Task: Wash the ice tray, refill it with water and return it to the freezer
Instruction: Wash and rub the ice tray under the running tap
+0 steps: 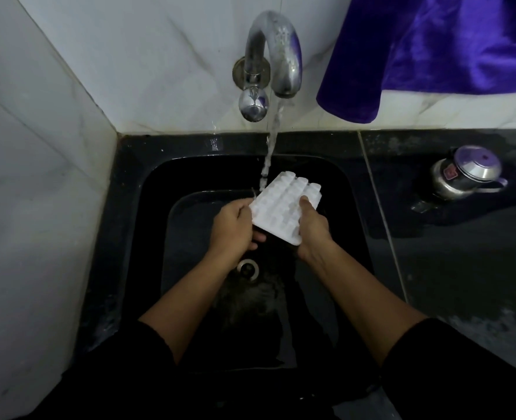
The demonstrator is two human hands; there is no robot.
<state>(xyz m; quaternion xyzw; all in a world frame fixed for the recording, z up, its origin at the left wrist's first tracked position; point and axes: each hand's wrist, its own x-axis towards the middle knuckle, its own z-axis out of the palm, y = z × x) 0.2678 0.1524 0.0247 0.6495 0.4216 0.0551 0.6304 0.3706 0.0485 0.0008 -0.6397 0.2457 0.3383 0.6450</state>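
Note:
A white ice tray (pixel 284 207) is held tilted over the black sink (pixel 147 207), its bumpy underside facing up. My left hand (pixel 235 225) grips its left edge, fingers curled beneath. My right hand (pixel 311 225) grips its right edge, thumb on top. Water runs from the chrome tap (pixel 276 53) in a stream (pixel 270 153) that strikes the tray's far left corner.
The sink drain (pixel 248 268) lies below my hands. A small steel lidded pot (pixel 465 174) stands on the wet black counter (pixel 462 268) at the right. A purple cloth (pixel 438 50) hangs at the upper right. White marble walls close in the left and back.

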